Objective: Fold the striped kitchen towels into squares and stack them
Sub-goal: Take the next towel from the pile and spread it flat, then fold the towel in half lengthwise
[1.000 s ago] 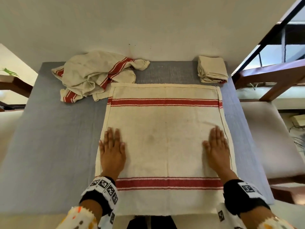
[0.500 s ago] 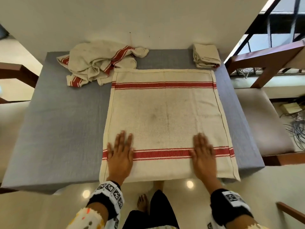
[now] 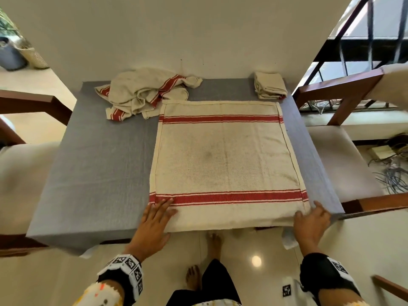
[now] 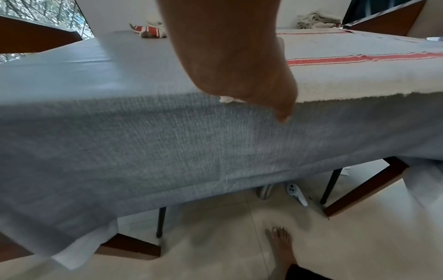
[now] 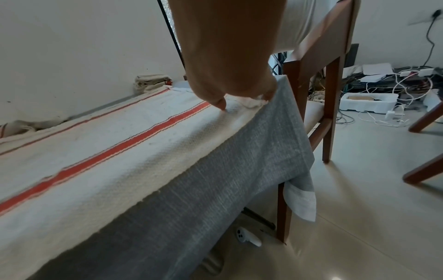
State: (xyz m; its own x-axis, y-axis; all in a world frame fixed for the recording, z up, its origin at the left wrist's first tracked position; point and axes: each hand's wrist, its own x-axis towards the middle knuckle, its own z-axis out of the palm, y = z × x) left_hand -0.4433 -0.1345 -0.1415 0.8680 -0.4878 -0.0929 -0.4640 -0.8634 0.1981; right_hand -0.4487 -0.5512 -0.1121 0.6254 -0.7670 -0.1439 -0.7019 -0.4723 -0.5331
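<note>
A cream towel with red stripes lies spread flat on the grey-clothed table, its near hem at the table's front edge. My left hand rests with straight fingers on the towel's near left corner; in the left wrist view the left hand has its thumb hanging over the table edge. My right hand is at the near right corner, where the right wrist view shows the right hand pinching the bunched corner. A crumpled heap of striped towels lies far left, a folded stack far right.
The table backs onto a white wall. Wooden chairs with pale seats stand on the right and on the left. Cables lie on the floor at the right, a white controller under the table. My bare feet are just before the front edge.
Both hands slid toward me over the towel, from its middle to the near hem, and spread out to the two near corners. The right hand took hold of its corner.
</note>
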